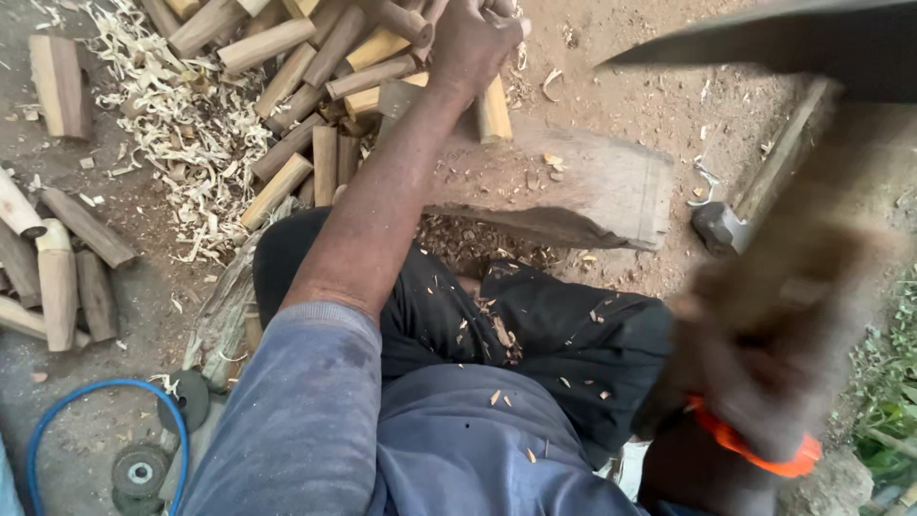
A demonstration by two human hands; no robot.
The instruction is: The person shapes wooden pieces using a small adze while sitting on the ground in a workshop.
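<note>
Left hand (475, 38) closed on a wooden billet (494, 110) over the chopping block (583, 186); right hand (764, 373), blurred, clamped on a raised blade (764, 38); judgement: keep left fingers high, clear of the strike line.

Rough pale wood billets (287, 72), matt dark metal blade (764, 38)

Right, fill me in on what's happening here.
A seated person is working over a thick wooden block on the dirt ground. Their left hand reaches out to a pile of short cut wood pieces, closed on one of them. The right hand, blurred by motion, is raised with a large dark blade and shows something orange at the wrist. Pale shavings lie beside the pile, a hammer rests right of the block, and wood chips dot the dark trousers.
</note>
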